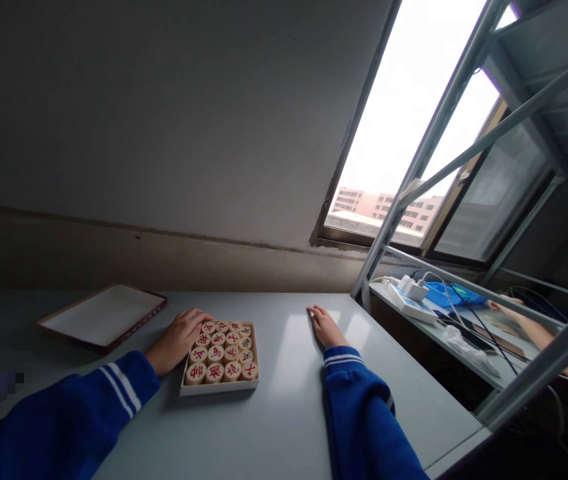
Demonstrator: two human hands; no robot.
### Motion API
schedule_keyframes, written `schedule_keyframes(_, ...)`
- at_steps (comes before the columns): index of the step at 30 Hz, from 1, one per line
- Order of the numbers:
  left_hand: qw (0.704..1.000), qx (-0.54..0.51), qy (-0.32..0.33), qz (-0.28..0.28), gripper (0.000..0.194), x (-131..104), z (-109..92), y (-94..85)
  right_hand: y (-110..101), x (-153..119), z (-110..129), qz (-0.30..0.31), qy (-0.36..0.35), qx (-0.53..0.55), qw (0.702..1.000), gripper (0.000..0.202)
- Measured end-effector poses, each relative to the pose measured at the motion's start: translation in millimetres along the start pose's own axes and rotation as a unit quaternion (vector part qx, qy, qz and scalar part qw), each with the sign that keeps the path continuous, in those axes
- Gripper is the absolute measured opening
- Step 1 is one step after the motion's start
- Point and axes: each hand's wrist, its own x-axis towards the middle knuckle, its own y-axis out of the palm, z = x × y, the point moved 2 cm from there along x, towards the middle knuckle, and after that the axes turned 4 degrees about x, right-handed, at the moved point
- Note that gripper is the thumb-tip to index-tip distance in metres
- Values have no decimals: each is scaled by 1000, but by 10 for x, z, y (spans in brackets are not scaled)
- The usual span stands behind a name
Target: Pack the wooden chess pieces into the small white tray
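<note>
A shallow white box (219, 388) filled with round wooden Chinese chess pieces (217, 354) sits on the grey table (284, 427). Most pieces carry red characters; a few at the right carry dark ones. My left hand (179, 341) rests against the box's upper left edge, its fingers stretched over the rim beside the pieces. To the right of the box, my right hand (326, 327) lies on the table with its fingers apart and nothing in it. Left of my left hand lies the box lid (107, 313), its pale inside facing up.
A metal frame (394, 213) rises at the table's right end. Beyond it, a lower surface holds a power strip (410, 303), cables and a blue tray (451, 293). Another person's arms (539, 327) reach in at the far right. A wall stands behind the table.
</note>
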Motion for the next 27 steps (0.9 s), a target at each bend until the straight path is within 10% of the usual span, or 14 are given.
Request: schedule_keyframes(27,1000,9,-10,24,39,2,-28,-12,-319,-229,526,25,80,-121,989,39)
